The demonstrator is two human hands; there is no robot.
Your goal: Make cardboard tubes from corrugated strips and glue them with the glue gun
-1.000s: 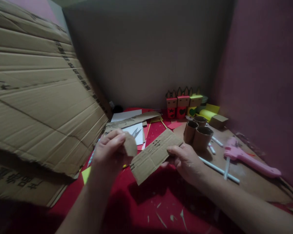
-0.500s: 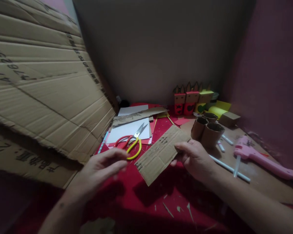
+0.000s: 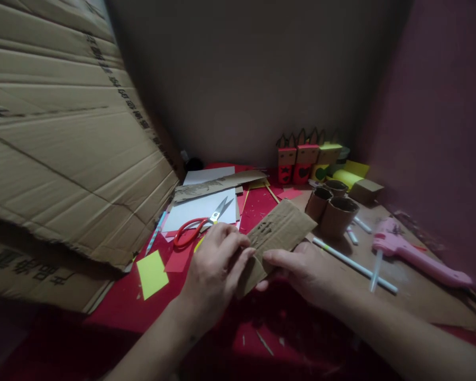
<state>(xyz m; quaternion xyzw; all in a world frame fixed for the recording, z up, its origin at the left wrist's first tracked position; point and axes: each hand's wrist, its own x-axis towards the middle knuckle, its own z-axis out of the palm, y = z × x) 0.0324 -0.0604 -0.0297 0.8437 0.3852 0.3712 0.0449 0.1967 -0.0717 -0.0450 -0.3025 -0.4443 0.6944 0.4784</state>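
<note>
Both hands hold a rectangular piece of cardboard [image 3: 283, 225] above the red tabletop, tilted, with dark print on its face. My left hand [image 3: 218, 264] pinches the near left end between thumb and fingers. The thumb of my right hand [image 3: 301, 267] presses on the lower right edge, its other fingers hidden beneath. Just behind my left hand lie scissors [image 3: 196, 230] with a red handle; their yellow handle is mostly covered by the hand. Their blades rest partly open on white paper [image 3: 174, 217].
A large cardboard sheet [image 3: 63, 148] leans on the left. Cardboard tubes [image 3: 337, 219], a white stick [image 3: 353, 264] and a pink glue gun [image 3: 416, 254] are at right. Small red and yellow figures [image 3: 307, 161] stand behind. A yellow paper piece [image 3: 153, 275] lies left; scraps lie in front.
My left hand has moved right and taken hold of the cardboard piece's left end. It now covers the scissors' yellow handle, and the yellow paper at left has come into sight.
</note>
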